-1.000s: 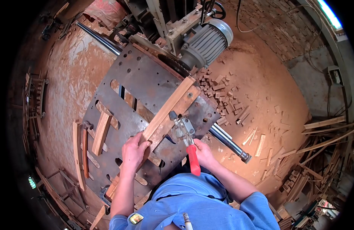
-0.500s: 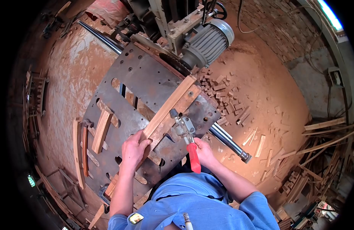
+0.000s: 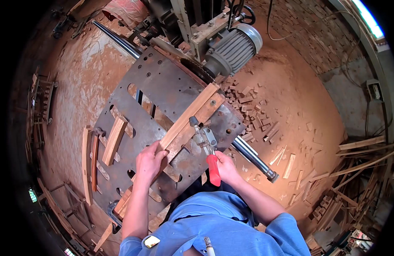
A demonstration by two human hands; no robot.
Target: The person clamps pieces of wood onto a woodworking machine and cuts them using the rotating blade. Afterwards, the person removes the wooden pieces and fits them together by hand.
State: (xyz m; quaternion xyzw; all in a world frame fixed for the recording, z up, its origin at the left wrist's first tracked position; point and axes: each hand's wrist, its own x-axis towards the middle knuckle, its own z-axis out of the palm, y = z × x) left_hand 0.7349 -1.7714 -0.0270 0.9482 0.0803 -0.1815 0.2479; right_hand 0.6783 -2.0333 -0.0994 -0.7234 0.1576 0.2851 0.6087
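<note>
A long wooden strip (image 3: 189,114) lies diagonally on the drilled metal table (image 3: 163,81), against a wooden fence block (image 3: 205,112) with a bolt. My left hand (image 3: 149,161) is closed around the strip's near end, thumb on top. Beside the block is a toggle clamp (image 3: 204,138) with a dark rubber tip and a red handle (image 3: 213,170); the tip sits near the block's edge. My right hand (image 3: 226,167) is closed at the red handle, its fingers partly hidden behind it. The strip's far end lies close to the saw blade (image 3: 196,68).
A grey motor (image 3: 235,49) stands beyond the blade. Several wooden pieces (image 3: 115,141) lie at the table's left. Offcuts (image 3: 252,111) are heaped on the dusty floor at right. A steel rail (image 3: 256,160) sticks out past the table's right edge.
The whole view has shifted slightly. The red handle's free end has swung a little up and left, with my right hand still at it. My left hand stays on the strip.
</note>
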